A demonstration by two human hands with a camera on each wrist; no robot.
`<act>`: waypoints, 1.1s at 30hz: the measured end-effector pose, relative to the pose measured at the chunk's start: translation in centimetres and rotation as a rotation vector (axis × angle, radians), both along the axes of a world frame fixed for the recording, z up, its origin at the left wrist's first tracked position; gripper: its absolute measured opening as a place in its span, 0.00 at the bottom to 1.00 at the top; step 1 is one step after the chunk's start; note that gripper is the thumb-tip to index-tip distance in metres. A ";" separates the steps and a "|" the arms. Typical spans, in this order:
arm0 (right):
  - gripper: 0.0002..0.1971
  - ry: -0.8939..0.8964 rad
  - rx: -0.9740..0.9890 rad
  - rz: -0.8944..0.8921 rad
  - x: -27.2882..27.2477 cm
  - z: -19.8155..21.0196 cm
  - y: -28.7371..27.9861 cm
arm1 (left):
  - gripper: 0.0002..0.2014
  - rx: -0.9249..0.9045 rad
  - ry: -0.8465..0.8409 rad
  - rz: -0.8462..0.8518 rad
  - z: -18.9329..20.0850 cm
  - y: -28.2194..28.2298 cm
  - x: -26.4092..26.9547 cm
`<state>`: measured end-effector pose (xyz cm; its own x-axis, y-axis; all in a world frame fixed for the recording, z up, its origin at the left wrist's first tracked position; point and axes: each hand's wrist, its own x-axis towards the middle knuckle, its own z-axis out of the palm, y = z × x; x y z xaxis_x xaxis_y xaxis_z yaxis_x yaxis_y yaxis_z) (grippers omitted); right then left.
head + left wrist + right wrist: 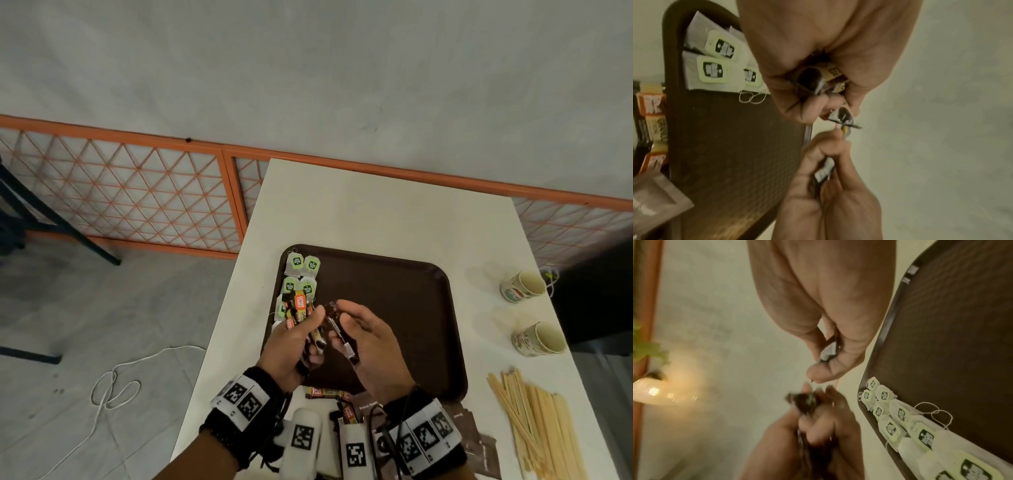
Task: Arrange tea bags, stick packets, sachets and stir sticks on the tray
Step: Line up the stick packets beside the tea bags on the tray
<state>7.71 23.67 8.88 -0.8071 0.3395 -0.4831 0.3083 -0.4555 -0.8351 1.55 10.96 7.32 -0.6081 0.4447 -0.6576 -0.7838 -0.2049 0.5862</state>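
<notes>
Tea bags along brown tray's left edge.

Two paper cups on white table; white cable on floor.

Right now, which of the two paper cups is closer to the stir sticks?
The nearer paper cup, the one lying on its side just beyond the stir sticks. The other paper cup lies farther back on the table.

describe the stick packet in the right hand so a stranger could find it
Over the middle of the brown tray, two hands meet. The right hand pinches one dark stick packet, held alone, unlike the orange and yellow bundle that the left hand grips.
</notes>
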 end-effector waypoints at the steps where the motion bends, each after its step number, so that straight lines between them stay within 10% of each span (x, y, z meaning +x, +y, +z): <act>1: 0.11 0.011 -0.086 -0.034 0.0 0.0 0.5 | 0.08 -0.007 0.005 0.016 0.0 -0.4 -0.4; 6: 0.10 0.047 -0.147 -0.041 0.0 0.5 1.8 | 0.05 -0.047 0.047 -0.006 0.7 -1.6 -1.5; 11: 0.05 0.393 0.947 0.131 0.2 0.8 1.1 | 0.10 0.106 -0.062 -0.087 2.0 -1.9 -1.1; 14: 0.06 0.574 1.219 0.262 0.6 0.8 0.7 | 0.15 0.125 -0.005 -0.085 2.9 -2.0 -1.2; 21: 0.04 0.605 1.256 0.311 0.2 1.3 0.6 | 0.09 -0.068 0.256 -0.104 3.8 -1.8 -1.0; 26: 0.19 0.338 0.806 0.078 0.5 3.2 2.0 | 0.05 -0.101 0.290 0.034 4.2 -1.9 -2.2; 33: 0.07 0.109 0.464 0.122 0.3 3.7 1.5 | 0.09 -0.132 0.237 0.021 3.7 -1.6 -1.1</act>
<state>7.99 25.18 12.58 -0.8916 0.3990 -0.2141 0.2362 0.0063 -0.9717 0.43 9.35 11.03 -0.7601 0.3502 -0.5473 -0.6181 -0.1299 0.7753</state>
